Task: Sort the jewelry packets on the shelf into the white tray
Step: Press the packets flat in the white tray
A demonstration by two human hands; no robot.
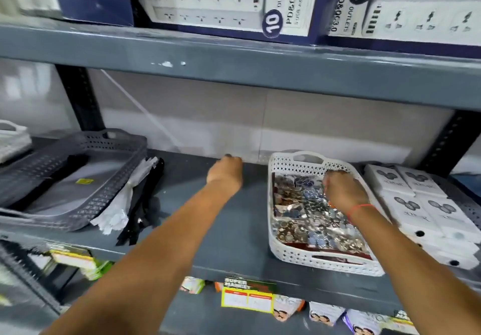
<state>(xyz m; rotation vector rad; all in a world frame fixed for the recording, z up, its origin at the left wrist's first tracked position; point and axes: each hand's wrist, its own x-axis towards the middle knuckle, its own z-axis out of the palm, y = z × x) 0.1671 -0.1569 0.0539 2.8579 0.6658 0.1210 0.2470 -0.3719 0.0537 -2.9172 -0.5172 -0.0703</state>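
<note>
The packets [312, 212] fill the white tray [279, 254]; light, slippery, so we'd pinch edges. Our right hand [343, 191] rests among them, left hand [226, 171] curled on the shelf [229, 230]; finger grip we cannot tell.

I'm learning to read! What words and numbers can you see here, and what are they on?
"10", "OUTLETS", "PD&QC3.0": middle power strip box on the upper shelf.
"10", "OUTLETS", "PD&QC3.0": right power strip box.
"SUPER MARKET": shelf-edge sign.
Too blurred to read: yellow price tag, white boxes beside the white tray, smaller print on the power strip boxes.
</note>
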